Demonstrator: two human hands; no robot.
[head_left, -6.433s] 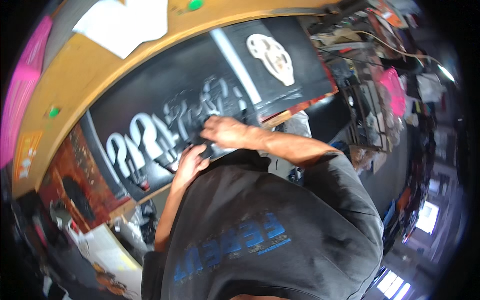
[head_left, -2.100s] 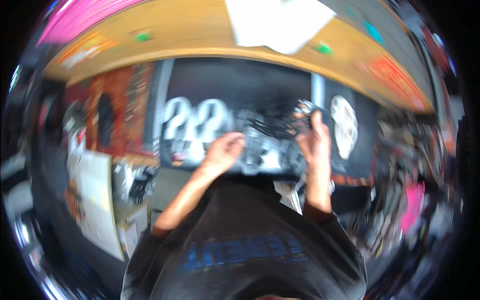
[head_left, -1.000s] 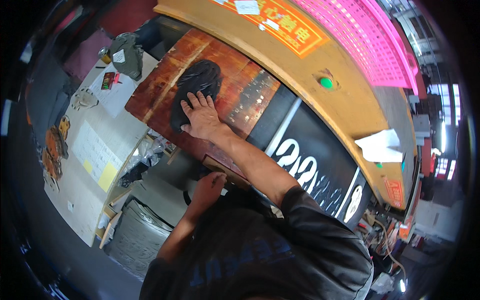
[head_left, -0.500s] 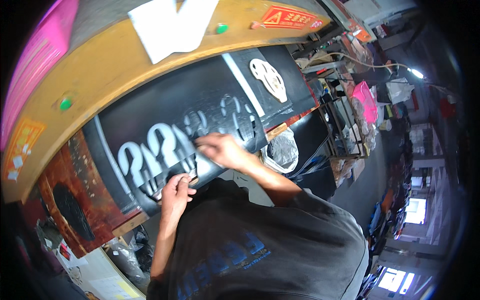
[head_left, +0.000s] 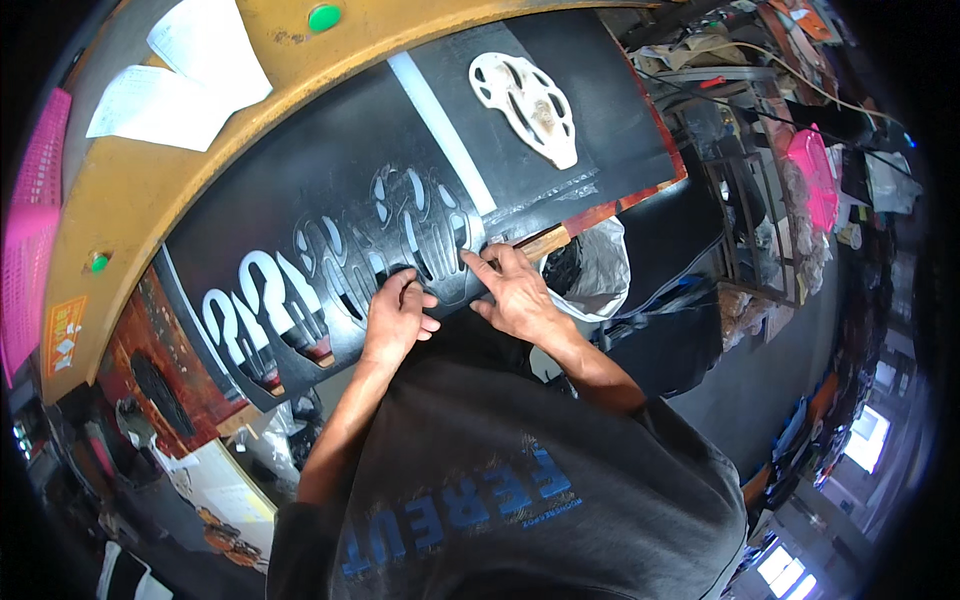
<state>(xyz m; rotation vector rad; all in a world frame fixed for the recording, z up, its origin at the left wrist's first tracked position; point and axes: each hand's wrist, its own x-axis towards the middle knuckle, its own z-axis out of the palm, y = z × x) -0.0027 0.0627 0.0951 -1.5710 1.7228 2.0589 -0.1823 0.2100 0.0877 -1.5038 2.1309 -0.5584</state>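
Observation:
A black sheet [head_left: 290, 160] lies on the work surface, with a row of curved, slotted shapes along its near side. My left hand [head_left: 398, 318] is at the sheet's near edge, fingers curled and thumb bent in; what lies under its fingertips is hidden. To its right, my right hand [head_left: 520, 298] has its fingers apart, the index fingertip touching the rightmost slotted shape [head_left: 440, 235]. Left of my hands, two slotted shapes [head_left: 265, 290] show white through their openings and reddish at their near ends. A cream flat plate with oval holes [head_left: 530, 108] lies farther right.
A yellow beam [head_left: 110, 220] with green buttons curves along the far side, with white papers [head_left: 200, 75] on it. A white bag [head_left: 598, 270] hangs open near the right front edge. Beyond stands a metal rack [head_left: 745, 190] and a pink basket [head_left: 812, 180].
My left hand has moved right along the sheet's near edge, away from the white-showing shapes. My right hand has shifted right to the last slotted shape. The whole view has shifted.

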